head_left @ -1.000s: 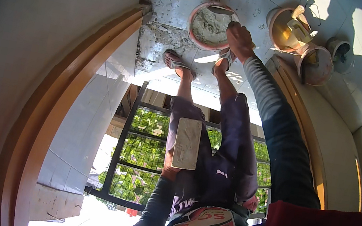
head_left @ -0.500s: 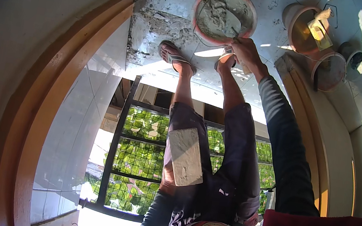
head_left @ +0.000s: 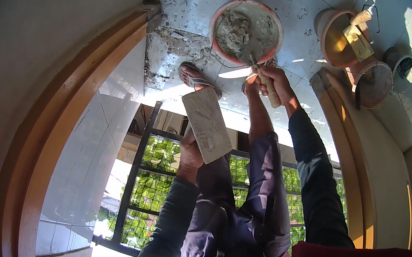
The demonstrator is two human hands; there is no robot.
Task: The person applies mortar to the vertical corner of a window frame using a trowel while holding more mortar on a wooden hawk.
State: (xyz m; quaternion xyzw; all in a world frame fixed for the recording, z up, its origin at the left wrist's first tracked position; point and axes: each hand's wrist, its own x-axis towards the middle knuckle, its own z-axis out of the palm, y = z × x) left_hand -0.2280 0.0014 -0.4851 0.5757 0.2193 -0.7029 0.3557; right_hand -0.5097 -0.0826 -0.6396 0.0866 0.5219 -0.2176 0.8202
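Mortar lay in the pink-rimmed bucket just beyond the right grip, which we saw wrapped around the handle of a trowel; the blade reached inside the rim, its slant presumably letting the flat meet the mix. Nearer our body and left of that, the left grip grasped a rectangular plastering float from below, though we could not tell how the fingers closed underneath. Its broad face pointed upward, probably so nothing covered it. Right of the right grip, an orange bucket carried a yellow tool at its mouth, perhaps for easy reach.
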